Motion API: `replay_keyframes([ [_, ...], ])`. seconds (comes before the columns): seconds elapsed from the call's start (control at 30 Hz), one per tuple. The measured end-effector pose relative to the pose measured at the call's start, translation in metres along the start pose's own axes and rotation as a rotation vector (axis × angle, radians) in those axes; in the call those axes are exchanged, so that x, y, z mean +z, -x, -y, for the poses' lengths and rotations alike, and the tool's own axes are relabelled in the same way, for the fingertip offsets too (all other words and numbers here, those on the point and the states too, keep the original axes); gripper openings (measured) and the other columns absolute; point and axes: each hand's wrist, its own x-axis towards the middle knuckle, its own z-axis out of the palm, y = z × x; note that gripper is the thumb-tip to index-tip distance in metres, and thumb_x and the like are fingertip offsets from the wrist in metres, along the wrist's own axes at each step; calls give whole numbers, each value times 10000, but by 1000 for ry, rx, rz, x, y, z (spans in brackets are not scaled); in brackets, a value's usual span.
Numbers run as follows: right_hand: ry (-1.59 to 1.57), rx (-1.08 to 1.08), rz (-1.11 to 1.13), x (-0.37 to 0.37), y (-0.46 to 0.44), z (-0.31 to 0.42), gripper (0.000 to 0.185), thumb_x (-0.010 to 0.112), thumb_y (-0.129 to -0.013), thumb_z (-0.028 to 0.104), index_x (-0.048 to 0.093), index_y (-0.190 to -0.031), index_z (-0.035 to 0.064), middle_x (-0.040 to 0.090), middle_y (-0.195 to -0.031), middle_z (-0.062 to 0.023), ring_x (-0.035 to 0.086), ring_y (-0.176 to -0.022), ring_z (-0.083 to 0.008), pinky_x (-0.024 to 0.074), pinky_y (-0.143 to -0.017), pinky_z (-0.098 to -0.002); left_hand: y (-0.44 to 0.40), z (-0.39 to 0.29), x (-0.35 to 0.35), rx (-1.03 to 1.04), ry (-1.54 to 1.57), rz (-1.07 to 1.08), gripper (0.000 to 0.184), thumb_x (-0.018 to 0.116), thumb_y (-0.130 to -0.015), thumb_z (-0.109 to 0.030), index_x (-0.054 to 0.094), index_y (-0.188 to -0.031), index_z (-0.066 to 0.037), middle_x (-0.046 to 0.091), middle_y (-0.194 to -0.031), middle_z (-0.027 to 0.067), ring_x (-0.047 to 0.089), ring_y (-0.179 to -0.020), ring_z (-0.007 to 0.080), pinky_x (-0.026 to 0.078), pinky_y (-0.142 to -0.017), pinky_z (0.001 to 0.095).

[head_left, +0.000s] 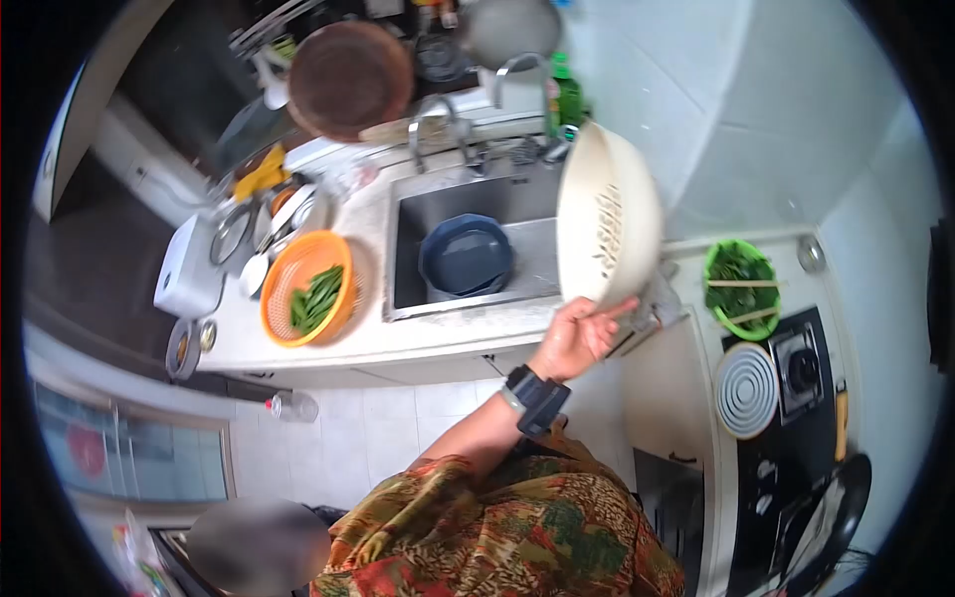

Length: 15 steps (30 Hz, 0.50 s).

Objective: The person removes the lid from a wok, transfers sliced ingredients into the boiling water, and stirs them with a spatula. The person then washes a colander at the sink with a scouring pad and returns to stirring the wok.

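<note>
My left hand (580, 338), with a dark band on its wrist, grips the lower end of a cream-coloured perforated basin (622, 219). The basin is tilted on its side over the right edge of the sink (537, 204). Inside the sink sits a dark blue basin (466, 255). Left of the sink, an orange basket (281, 298) holds long green vegetables (316, 298). My right hand does not show.
A green basket (708, 269) of leafy greens with chopsticks lies right, near a ringed rack (747, 391), stove burner (799, 368) and black wok (854, 497). Dishes (288, 211) stand left. A bottle (293, 407) lies on the floor. A blurred shape is lower left.
</note>
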Motion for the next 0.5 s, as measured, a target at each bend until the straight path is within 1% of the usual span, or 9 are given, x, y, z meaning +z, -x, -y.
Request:
replay_keyframes([
  [0.07, 20, -55, 10, 12, -15, 25, 273, 567, -949, 153, 587, -1144, -37, 579, -1151, -217, 570, -1038, -316, 453, -917, -413, 8, -16, -10, 36, -1, -1, 562, 547, -883, -261, 429, -1347, 33, 531, -1325, 186, 630, -758, 143, 530, -699, 256],
  [0.13, 29, -97, 10, 24, -25, 32, 242, 575, -943, 150, 614, -1094, -36, 611, -1084, -206, 596, -971, -309, 476, -866, -400, 17, -18, -18, 37, -12, 0, 520, 496, -907, -258, 437, -1341, 24, 524, -1335, 184, 627, -769, 145, 531, -710, 250],
  [0.3, 46, -213, 15, 54, -47, 47, 202, 594, -929, 144, 682, -966, -33, 690, -916, -179, 660, -806, -292, 534, -738, -368, 38, -33, -26, 122, 2, -30, 518, 461, -921, -255, 415, -1359, 17, 520, -1341, 178, 627, -769, 142, 533, -713, 253],
  [0.33, 33, -229, 13, 46, -55, 66, 202, 594, -929, 144, 682, -966, -33, 690, -916, -179, 660, -806, -292, 534, -738, -368, 42, -37, -26, 136, 25, -25, 526, 464, -918, -253, 407, -1366, 17, 521, -1342, 174, 626, -768, 141, 532, -713, 252],
  [0.4, -132, -206, 35, 33, -72, 110, 168, 610, -913, 106, 685, -960, -37, 686, -917, -185, 656, -811, -300, 533, -747, -384, 49, -45, -27, 167, 46, -22, 536, 468, -914, -250, 399, -1374, 16, 521, -1343, 171, 626, -767, 140, 531, -713, 252],
  [0.5, -136, -215, 58, 35, -77, 119, 169, 616, -909, 108, 687, -965, -34, 685, -913, -179, 654, -802, -297, 535, -741, -374, 57, -52, -26, 201, 49, -28, 553, 483, -902, -241, 388, -1384, 14, 521, -1343, 167, 624, -764, 136, 526, -699, 249],
])
